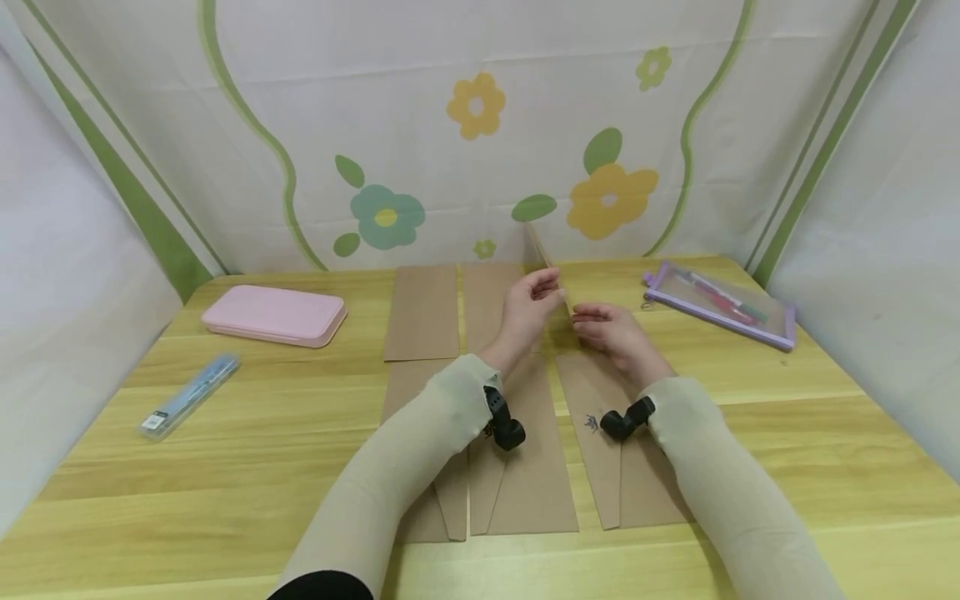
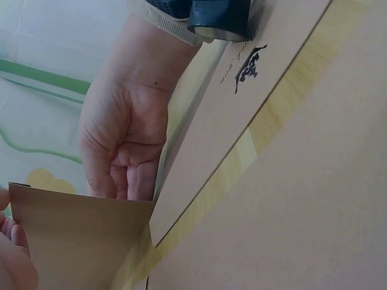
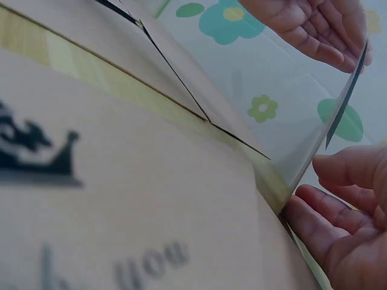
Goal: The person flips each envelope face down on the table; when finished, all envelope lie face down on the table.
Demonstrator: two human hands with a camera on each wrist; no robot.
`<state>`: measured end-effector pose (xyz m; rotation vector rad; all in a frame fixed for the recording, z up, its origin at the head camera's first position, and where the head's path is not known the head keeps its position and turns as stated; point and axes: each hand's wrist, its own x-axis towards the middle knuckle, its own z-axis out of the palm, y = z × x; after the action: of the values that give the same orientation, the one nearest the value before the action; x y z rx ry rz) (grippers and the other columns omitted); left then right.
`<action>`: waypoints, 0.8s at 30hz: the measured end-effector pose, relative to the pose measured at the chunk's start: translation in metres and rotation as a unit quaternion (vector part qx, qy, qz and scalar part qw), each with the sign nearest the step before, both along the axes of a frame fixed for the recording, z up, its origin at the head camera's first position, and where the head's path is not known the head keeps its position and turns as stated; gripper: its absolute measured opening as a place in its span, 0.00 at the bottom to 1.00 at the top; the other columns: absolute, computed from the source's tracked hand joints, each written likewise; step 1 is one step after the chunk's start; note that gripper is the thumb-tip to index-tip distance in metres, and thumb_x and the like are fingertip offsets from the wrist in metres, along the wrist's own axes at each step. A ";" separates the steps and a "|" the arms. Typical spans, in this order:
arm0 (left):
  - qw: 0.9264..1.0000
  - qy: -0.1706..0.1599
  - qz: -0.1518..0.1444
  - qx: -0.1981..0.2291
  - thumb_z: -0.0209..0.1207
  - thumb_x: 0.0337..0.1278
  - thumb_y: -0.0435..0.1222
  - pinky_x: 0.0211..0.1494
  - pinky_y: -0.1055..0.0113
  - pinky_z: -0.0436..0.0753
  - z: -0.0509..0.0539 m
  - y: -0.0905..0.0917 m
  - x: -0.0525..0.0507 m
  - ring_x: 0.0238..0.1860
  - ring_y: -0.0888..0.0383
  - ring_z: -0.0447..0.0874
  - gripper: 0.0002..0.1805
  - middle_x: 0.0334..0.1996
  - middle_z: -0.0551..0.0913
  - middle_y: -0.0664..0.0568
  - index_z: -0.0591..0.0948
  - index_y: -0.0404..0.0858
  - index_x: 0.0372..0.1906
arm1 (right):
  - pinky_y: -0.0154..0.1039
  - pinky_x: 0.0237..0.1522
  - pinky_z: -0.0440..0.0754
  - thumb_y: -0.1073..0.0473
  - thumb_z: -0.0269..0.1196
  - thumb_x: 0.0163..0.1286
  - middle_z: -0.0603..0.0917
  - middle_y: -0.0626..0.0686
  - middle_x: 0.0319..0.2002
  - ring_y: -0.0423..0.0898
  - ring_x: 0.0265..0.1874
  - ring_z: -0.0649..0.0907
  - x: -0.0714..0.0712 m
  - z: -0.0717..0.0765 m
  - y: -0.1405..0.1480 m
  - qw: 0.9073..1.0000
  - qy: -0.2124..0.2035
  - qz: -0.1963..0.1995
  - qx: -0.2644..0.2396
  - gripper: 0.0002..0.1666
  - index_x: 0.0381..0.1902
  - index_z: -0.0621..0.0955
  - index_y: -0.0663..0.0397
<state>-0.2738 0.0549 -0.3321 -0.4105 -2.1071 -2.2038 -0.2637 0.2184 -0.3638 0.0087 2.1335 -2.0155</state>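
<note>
A brown kraft paper envelope (image 1: 540, 246) stands on edge at the back of the table. My left hand (image 1: 525, 312) pinches its near upper edge; in the left wrist view, left fingertips (image 2: 18, 235) show at a corner of the envelope (image 2: 78, 229). My right hand (image 1: 613, 337) is on the envelope's other side, fingers fairly straight. The right wrist view shows right fingertips (image 3: 302, 208) touching low along the envelope's edge (image 3: 311, 151). Beneath the arms lie more flat brown envelopes, among them a front middle one (image 1: 536, 467) and a front right one (image 1: 652, 483) with a dark printed crown.
Two flat envelopes lie at the back: one on the left (image 1: 422, 312), another beside it (image 1: 487, 292). A pink case (image 1: 273, 315) and a clear slim box (image 1: 191, 396) lie on the left. At right is a purple-edged zip pouch (image 1: 720, 304) holding pens. A flowered curtain (image 1: 480, 50) hangs behind.
</note>
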 end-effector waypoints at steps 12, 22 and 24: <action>0.999 0.005 -0.028 -0.019 0.59 0.54 0.28 0.52 0.73 0.76 0.007 0.001 0.002 0.50 0.55 0.77 0.19 0.49 0.80 0.42 0.78 0.32 0.53 | 0.31 0.42 0.80 0.73 0.51 0.65 0.67 0.68 0.60 0.39 0.37 0.82 0.002 -0.003 -0.016 0.999 -0.006 -0.010 -0.044 0.30 0.65 0.59 0.74; 0.999 -0.002 -0.039 -0.029 0.60 0.55 0.30 0.53 0.73 0.76 0.008 0.000 0.001 0.50 0.56 0.77 0.18 0.48 0.80 0.44 0.78 0.34 0.53 | 0.33 0.49 0.79 0.68 0.54 0.67 0.81 0.44 0.39 0.39 0.40 0.82 0.013 0.012 -0.012 0.994 0.018 -0.082 -0.075 0.22 0.59 0.68 0.68; 0.999 -0.004 -0.037 -0.027 0.60 0.55 0.30 0.53 0.73 0.76 0.007 0.000 0.000 0.50 0.57 0.77 0.18 0.48 0.80 0.45 0.78 0.35 0.52 | 0.32 0.49 0.79 0.68 0.54 0.67 0.81 0.45 0.38 0.39 0.41 0.81 0.016 0.017 -0.014 0.990 0.032 -0.101 -0.097 0.19 0.55 0.70 0.68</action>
<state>-0.2734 0.0548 -0.3247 -0.4916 -2.1948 -2.1942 -0.2477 0.2043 -0.3469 0.1383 2.0353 -2.3620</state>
